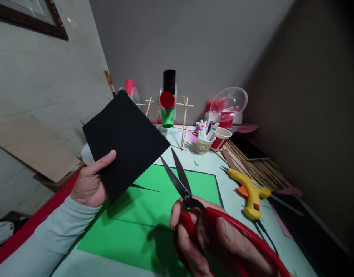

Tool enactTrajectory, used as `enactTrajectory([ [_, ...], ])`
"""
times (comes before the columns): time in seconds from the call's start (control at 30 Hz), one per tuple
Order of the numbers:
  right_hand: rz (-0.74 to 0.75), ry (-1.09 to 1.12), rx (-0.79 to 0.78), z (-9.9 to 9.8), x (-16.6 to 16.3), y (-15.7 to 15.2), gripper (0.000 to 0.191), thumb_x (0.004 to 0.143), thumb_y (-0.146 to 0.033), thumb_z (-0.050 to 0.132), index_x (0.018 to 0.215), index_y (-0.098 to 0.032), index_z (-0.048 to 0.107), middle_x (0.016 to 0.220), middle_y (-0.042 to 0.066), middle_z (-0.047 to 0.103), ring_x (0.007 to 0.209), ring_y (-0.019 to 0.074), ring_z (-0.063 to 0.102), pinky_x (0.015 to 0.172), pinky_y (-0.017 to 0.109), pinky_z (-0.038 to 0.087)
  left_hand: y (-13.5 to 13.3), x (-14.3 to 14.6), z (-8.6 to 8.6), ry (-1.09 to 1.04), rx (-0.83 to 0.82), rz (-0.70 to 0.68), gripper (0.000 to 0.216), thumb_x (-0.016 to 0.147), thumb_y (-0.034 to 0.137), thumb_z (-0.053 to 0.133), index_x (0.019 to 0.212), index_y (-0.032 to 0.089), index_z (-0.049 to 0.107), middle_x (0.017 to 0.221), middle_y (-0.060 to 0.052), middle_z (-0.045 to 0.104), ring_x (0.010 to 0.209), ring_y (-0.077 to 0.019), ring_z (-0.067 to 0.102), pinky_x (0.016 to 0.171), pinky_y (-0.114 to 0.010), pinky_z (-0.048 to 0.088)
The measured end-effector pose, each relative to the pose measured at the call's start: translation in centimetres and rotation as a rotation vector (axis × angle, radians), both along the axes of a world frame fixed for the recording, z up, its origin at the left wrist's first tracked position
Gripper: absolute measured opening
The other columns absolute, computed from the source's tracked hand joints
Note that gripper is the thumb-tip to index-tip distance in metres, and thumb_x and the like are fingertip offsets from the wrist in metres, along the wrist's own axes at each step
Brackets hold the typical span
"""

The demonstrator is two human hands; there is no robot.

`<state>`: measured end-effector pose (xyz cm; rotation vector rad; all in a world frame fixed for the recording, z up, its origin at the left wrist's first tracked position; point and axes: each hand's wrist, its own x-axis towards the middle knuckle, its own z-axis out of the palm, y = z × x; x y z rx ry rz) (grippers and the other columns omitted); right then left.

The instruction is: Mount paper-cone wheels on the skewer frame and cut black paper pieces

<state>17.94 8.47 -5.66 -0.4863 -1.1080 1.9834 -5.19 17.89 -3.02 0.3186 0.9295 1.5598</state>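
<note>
My left hand [92, 182] pinches a sheet of black paper [125, 142] by its lower left side, thumb on the face toward me and fingers hidden behind. In my right hand [200, 234] is a pair of scissors [187, 198] with red handles. Their dark blades stand slightly apart and point up toward the sheet's right corner, close to its edge. Beneath both hands lies green paper [153, 207] on the table, with dark paper showing along its far edges. A thin black paper sliver [146, 188] rests on the green.
At the back, stick frames [184, 130] carry black, red and green tubes [167, 100]. A cup of markers [205, 144] stands beside a red-and-white cup [221, 138]. To the right lie a yellow glue gun [253, 192], wooden sticks [251, 169] and a dark tablet-like slab [248, 148].
</note>
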Motion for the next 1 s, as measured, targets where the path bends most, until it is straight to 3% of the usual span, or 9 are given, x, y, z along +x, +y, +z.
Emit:
enactTrajectory([
  [0.17, 0.023, 0.023, -0.013, 0.1, -0.2, 0.2, 0.060, 0.084, -0.072, 0.058, 0.105, -0.016, 0.055, 0.063, -0.004, 0.050, 0.045, 0.0050, 0.039, 0.047, 0.019, 0.036, -0.1, 0.1, -0.2, 0.024, -0.014, -0.031, 0.037, 0.090, 0.010, 0.054, 0.126, 0.007, 0.067, 0.096, -0.013, 0.079, 0.078, -0.0243, 0.077, 0.086, -0.033, 0.059],
  [0.33, 0.029, 0.059, -0.006, 0.1, -0.2, 0.6, 0.058, 0.085, -0.071, 0.057, 0.104, -0.016, 0.054, 0.065, -0.004, 0.051, 0.044, 0.0050, 0.040, 0.046, 0.019, 0.037, -0.3, 0.3, -0.3, 0.076, 0.032, -0.020, 0.045, 0.084, 0.004, 0.058, 0.128, 0.009, 0.065, 0.100, -0.012, 0.079, 0.080, -0.0235, 0.077, 0.085, -0.031, 0.059],
  [0.5, -0.013, 0.192, 0.025, -0.7, -0.3, 0.8, 0.052, 0.093, -0.063, 0.050, 0.108, -0.014, 0.054, 0.069, -0.002, 0.052, 0.046, 0.0052, 0.044, 0.046, 0.018, 0.038, -0.5, 0.4, -0.7, 0.127, 0.034, -0.036, 0.047, 0.077, 0.001, 0.062, 0.123, 0.009, 0.068, 0.100, -0.012, 0.079, 0.096, -0.0277, 0.074, 0.086, -0.034, 0.060],
  [0.67, -0.071, 0.284, 0.012, -1.4, -0.9, 0.3, 0.050, 0.095, -0.061, 0.049, 0.106, -0.014, 0.057, 0.068, -0.003, 0.052, 0.042, 0.0033, 0.041, 0.041, 0.015, 0.036, -0.5, 0.7, -0.9, 0.181, 0.033, -0.068, 0.048, 0.077, 0.000, 0.063, 0.122, 0.015, 0.069, 0.106, -0.009, 0.078, 0.111, -0.0261, 0.068, 0.090, -0.032, 0.058],
  [1.0, -0.077, 0.301, -0.061, -1.6, -1.2, 0.1, 0.046, 0.094, -0.059, 0.053, 0.100, -0.014, 0.058, 0.060, -0.006, 0.052, 0.035, 0.0011, 0.038, 0.036, 0.012, 0.033, 0.0, 0.9, -1.0, 0.194, 0.023, -0.089, 0.043, 0.079, -0.002, 0.063, 0.120, 0.011, 0.070, 0.098, -0.009, 0.079, 0.084, -0.0239, 0.076, 0.086, -0.027, 0.060],
])
